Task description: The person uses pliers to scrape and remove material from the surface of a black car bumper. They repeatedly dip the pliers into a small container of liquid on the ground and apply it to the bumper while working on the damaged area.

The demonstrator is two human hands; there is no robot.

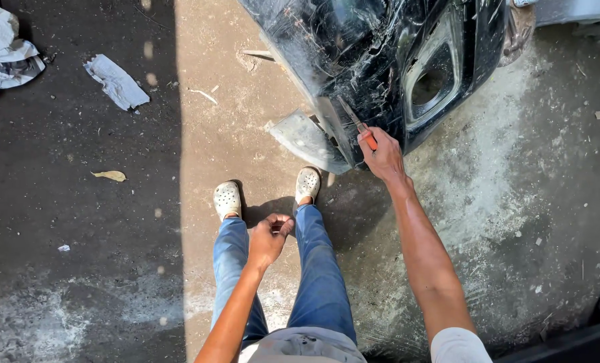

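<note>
Black scratched car bumper (380, 60) cut off by the top edge, upper part unseen. Tip of the orange-handled tool (357, 124) lost against the dark scratched panel; kind of tool too small to tell. Handle mostly buried in the closed right hand (382, 156). Crumpled paper (4, 50) clipped at the left edge. Dark object at the bottom right corner (582, 336) cut off, unidentifiable. Left hand (268, 236) curled, palm side hidden.

No packages, labels, signs or screens showed anywhere in the view.
</note>
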